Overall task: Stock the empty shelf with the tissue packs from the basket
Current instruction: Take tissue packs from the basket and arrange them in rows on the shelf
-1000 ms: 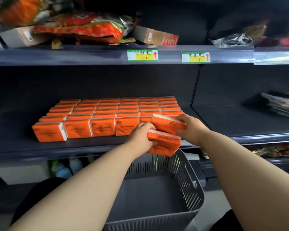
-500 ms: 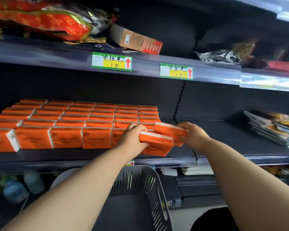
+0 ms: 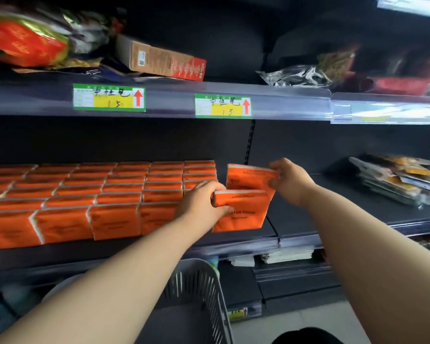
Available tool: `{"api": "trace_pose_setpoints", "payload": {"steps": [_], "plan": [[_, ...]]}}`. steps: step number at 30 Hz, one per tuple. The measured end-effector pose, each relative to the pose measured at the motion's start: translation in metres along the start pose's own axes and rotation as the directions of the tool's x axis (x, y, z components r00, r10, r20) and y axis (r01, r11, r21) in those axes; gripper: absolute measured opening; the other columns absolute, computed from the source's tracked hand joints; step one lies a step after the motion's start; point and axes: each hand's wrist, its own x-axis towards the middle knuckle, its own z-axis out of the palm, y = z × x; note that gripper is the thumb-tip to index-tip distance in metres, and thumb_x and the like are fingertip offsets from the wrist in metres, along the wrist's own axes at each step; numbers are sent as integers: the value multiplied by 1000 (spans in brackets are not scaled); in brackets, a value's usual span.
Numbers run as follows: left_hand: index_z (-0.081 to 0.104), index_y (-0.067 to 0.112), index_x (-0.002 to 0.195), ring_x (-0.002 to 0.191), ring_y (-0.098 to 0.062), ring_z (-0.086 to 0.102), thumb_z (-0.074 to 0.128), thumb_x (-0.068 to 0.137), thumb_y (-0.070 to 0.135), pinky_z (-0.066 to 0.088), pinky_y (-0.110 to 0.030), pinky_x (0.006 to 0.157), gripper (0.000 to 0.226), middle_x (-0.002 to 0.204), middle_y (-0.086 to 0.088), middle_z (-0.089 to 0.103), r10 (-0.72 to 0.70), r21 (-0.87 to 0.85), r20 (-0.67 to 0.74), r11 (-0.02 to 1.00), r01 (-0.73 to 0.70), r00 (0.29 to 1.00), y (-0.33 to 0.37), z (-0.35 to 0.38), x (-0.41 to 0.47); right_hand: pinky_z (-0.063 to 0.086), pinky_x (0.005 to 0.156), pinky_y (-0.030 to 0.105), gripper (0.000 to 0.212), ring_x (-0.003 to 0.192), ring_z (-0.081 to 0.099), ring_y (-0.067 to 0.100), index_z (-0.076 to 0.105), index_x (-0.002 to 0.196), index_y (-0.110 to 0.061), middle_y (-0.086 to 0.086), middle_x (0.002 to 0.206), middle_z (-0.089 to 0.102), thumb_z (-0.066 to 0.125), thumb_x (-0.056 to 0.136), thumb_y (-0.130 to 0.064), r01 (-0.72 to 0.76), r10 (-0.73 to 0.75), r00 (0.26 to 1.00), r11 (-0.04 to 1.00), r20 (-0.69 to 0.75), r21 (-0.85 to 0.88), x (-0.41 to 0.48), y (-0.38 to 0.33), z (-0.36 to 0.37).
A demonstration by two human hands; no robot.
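While rows of orange tissue packs (image 3: 85,194) fill the left of the dark shelf (image 3: 308,219), with the grey basket (image 3: 201,289) below its edge, the left hand (image 3: 199,204) curls fingers and thumb round the front pack (image 3: 243,217), upright beside the last row. Just behind, the rear pack (image 3: 248,178) tilts above the shelf, pinched at its right edge by the right hand (image 3: 291,181).

back: dark panel (image 3: 134,140) | upper shelf rail (image 3: 283,103): price labels (image 3: 109,98) | floor (image 3: 296,316): pale
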Motion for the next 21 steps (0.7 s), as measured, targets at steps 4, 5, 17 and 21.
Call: {"api": "trace_pose_setpoints", "payload": {"steps": [4, 5, 17, 21], "plan": [[58, 36, 89, 85, -6, 53, 82, 64, 31, 38, -19, 70, 35, 94, 18, 55, -20, -11, -19, 1000, 20, 1000, 13, 21, 33, 38, 72, 23, 42, 89, 51, 17, 53, 125, -18, 6, 117, 59, 58, 84, -13, 30, -30, 999, 999, -24, 10, 47, 17, -6], [58, 36, 89, 86, -7, 54, 82, 65, 30, 38, -18, 69, 34, 95, 17, 56, -20, -11, -14, 1000, 20, 1000, 15, 25, 39, 37, 70, 21, 41, 88, 50, 16, 54, 124, -18, 6, 117, 60, 58, 84, -13, 39, -39, 999, 999, -31, 6, 57, 21, -5], [55, 37, 90, 75, 2, 55, 81, 67, 30, 36, -6, 54, 35, 87, 14, 61, -73, 28, 15, 997, 73, 997, 2, 69, 123, 37, 73, 18, 42, 106, 59, 24, 60, 121, -12, 10, 119, 62, 69, 80, -10, 1, -9, 998, 989, 59, 148, 192, 74, 49], [53, 41, 89, 76, 4, 53, 81, 66, 32, 36, -2, 55, 37, 87, 19, 58, -62, 65, -13, 996, 63, 998, -8, 77, 142, 34, 69, 10, 44, 110, 57, 22, 58, 124, -14, 8, 122, 61, 69, 82, -15, 9, -22, 996, 988, 85, 151, 225, 79, 69]]}}
